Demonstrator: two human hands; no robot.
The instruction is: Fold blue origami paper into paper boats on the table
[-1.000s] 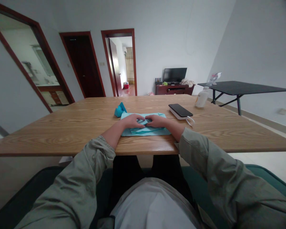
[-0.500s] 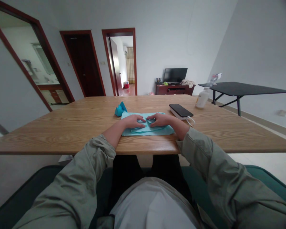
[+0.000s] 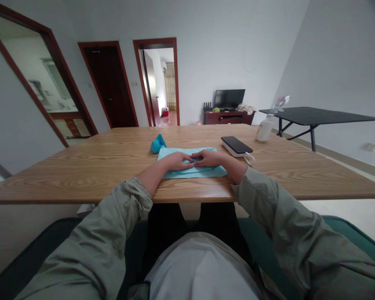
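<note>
A folded sheet of light blue paper (image 3: 193, 173) lies flat near the table's front edge. Both hands rest on its middle, fingertips meeting. My left hand (image 3: 178, 161) comes from the left with thumb and fingers closed on a fold of the paper. From the right, my right hand (image 3: 208, 158) has its curved fingers pinched on the facing fold. The fold between the fingertips is mostly hidden by them. Just beyond the paper's left far corner stands a darker blue folded paper shape (image 3: 158, 143).
The wooden table (image 3: 112, 175) stretches ahead and to both sides. A black phone (image 3: 236, 144) lies on a white box-like object with a white cord loop, right of the paper. A white bottle (image 3: 265, 128) stands farther right. Beyond is a black folding table (image 3: 318, 116).
My left hand has moved slightly to the right, closing the gap between the two hands at the paper's middle. My right hand has barely moved.
</note>
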